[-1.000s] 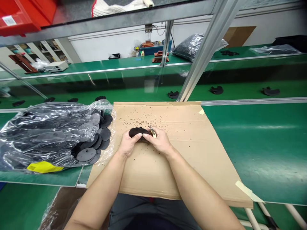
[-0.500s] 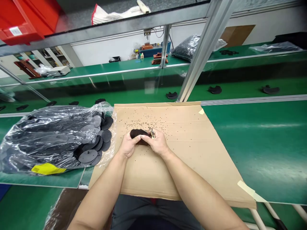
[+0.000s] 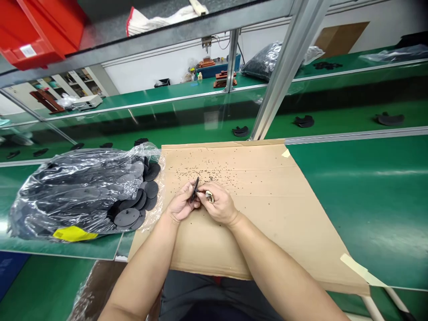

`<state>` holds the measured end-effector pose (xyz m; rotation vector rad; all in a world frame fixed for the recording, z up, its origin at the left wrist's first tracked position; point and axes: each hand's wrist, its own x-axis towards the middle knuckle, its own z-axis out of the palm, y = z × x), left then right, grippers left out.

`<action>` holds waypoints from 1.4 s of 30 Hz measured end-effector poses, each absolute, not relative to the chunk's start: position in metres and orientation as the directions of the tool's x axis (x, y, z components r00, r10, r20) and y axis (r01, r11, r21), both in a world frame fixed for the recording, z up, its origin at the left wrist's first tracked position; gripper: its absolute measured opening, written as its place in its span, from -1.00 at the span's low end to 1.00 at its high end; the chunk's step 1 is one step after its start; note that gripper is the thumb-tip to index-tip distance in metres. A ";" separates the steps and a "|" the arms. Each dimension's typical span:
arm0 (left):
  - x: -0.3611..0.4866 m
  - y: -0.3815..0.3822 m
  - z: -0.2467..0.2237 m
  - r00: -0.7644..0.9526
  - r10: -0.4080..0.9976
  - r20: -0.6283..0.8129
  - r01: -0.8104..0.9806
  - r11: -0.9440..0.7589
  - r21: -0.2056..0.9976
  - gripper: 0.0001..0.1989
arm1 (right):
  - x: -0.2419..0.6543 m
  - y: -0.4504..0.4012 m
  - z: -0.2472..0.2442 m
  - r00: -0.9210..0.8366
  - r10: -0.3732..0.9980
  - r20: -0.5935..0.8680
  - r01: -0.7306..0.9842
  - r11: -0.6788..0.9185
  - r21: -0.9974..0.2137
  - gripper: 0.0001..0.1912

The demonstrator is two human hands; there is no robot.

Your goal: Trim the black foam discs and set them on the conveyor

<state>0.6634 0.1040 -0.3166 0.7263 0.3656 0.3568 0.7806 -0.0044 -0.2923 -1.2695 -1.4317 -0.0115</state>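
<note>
Over the cardboard sheet [image 3: 267, 223], my left hand [image 3: 182, 201] grips a thin black disc [image 3: 195, 189] that is turned edge-on to the camera. My right hand [image 3: 219, 203] is closed around a small metal tool [image 3: 209, 196], and its thumb and fingertips touch the disc's right face. The tool's tip is hidden by the fingers. Many tiny black bits [image 3: 211, 178] lie scattered on the cardboard beyond my hands.
At the left, a clear plastic bag [image 3: 73, 191] spills black discs [image 3: 127, 217] beside the cardboard. A metal post [image 3: 284, 67] rises behind it. Black curved pieces [image 3: 303, 121] lie on the green surface beyond. A red bin [image 3: 43, 35] hangs at upper left.
The disc has turned from showing its broad face to standing edge-on. My right hand has shifted its hold on the tool, with its fingertips now at the disc's side. The view has moved slightly.
</note>
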 end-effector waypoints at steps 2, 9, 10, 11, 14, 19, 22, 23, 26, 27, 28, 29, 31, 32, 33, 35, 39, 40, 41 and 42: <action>0.663 0.102 -0.316 0.873 0.450 -0.188 -0.193 0.673 0.714 -0.52 | 0.780 -0.005 -0.292 0.236 0.691 0.683 0.674 0.390 -0.627 -0.84; 0.679 0.112 -0.305 0.650 0.732 -0.203 -0.369 0.538 0.758 -0.51 | 0.783 0.003 -0.309 0.550 0.656 0.518 0.483 0.256 -0.837 -0.79; 0.685 0.122 -0.300 0.581 0.788 -0.202 -0.385 0.485 0.785 -0.50 | 0.787 0.006 -0.313 0.610 0.639 0.469 0.417 0.244 -0.875 -0.77; 0.690 0.134 -0.295 0.515 0.837 -0.184 -0.382 0.416 0.825 -0.50 | 0.790 0.009 -0.316 0.653 0.626 0.426 0.361 0.237 -0.902 -0.74; 0.706 0.183 -0.273 0.332 0.943 0.001 -0.222 0.077 0.972 -0.60 | 0.799 0.015 -0.321 0.715 0.596 0.366 0.281 0.235 -0.931 -0.71; 0.738 0.271 -0.240 0.303 0.839 0.452 0.432 -0.544 0.719 -0.68 | 0.804 0.019 -0.318 0.715 0.591 0.373 0.275 0.254 -0.927 -0.73; 0.771 0.294 -0.233 0.402 0.821 0.406 0.660 -0.567 0.493 -0.62 | 0.803 0.019 -0.316 0.710 0.594 0.378 0.275 0.260 -0.926 -0.75; 0.787 0.295 -0.234 0.416 0.836 0.357 0.708 -0.544 0.449 -0.58 | 0.802 0.019 -0.316 0.722 0.586 0.367 0.262 0.259 -0.930 -0.74; 0.849 0.281 -0.241 0.496 0.836 0.236 0.703 -0.546 0.457 -0.46 | 0.802 0.019 -0.316 0.785 0.537 0.309 0.198 0.256 -0.946 -0.73; 0.873 0.273 -0.245 0.535 0.818 0.211 0.655 -0.560 0.507 -0.46 | 0.802 0.020 -0.316 0.809 0.513 0.288 0.176 0.255 -0.951 -0.72; 0.896 0.264 -0.248 0.567 0.802 0.187 0.604 -0.559 0.567 -0.46 | 0.802 0.020 -0.316 0.829 0.491 0.267 0.156 0.255 -0.954 -0.72; 0.918 0.255 -0.252 0.581 0.798 0.160 0.563 -0.536 0.629 -0.45 | 0.802 0.020 -0.315 0.846 0.472 0.249 0.139 0.255 -0.957 -0.71; 0.958 0.238 -0.258 0.564 0.819 0.103 0.503 -0.440 0.744 -0.42 | 0.802 0.019 -0.315 0.867 0.449 0.216 0.111 0.249 -0.962 -0.70; 0.975 0.230 -0.261 0.547 0.834 0.072 0.479 -0.382 0.790 -0.40 | 0.803 0.019 -0.315 0.874 0.442 0.201 0.101 0.240 -0.965 -0.69; 0.989 0.223 -0.263 0.535 0.844 0.043 0.457 -0.331 0.826 -0.39 | 0.803 0.019 -0.314 0.881 0.435 0.189 0.095 0.229 -0.969 -0.69; 1.011 0.210 -0.268 0.535 0.845 0.007 0.432 -0.281 0.857 -0.40 | 0.805 0.017 -0.315 0.892 0.419 0.167 0.083 0.212 -0.974 -0.68; 1.029 0.191 -0.272 0.557 0.827 0.079 0.294 -0.285 0.912 -0.54 | 0.808 0.017 -0.318 0.910 0.390 0.139 0.059 0.210 -0.976 -0.70; 1.028 0.188 -0.271 0.562 0.819 0.113 0.221 -0.280 0.934 -0.58 | 0.809 0.018 -0.319 0.913 0.385 0.138 0.058 0.213 -0.975 -0.72; 1.024 0.185 -0.269 0.566 0.811 0.147 0.154 -0.279 0.948 -0.62 | 0.809 0.019 -0.320 0.911 0.387 0.140 0.057 0.219 -0.974 -0.73; 1.018 0.183 -0.266 0.560 0.810 0.174 0.107 -0.278 0.955 -0.66 | 0.810 0.020 -0.321 0.907 0.396 0.143 0.053 0.230 -0.972 -0.73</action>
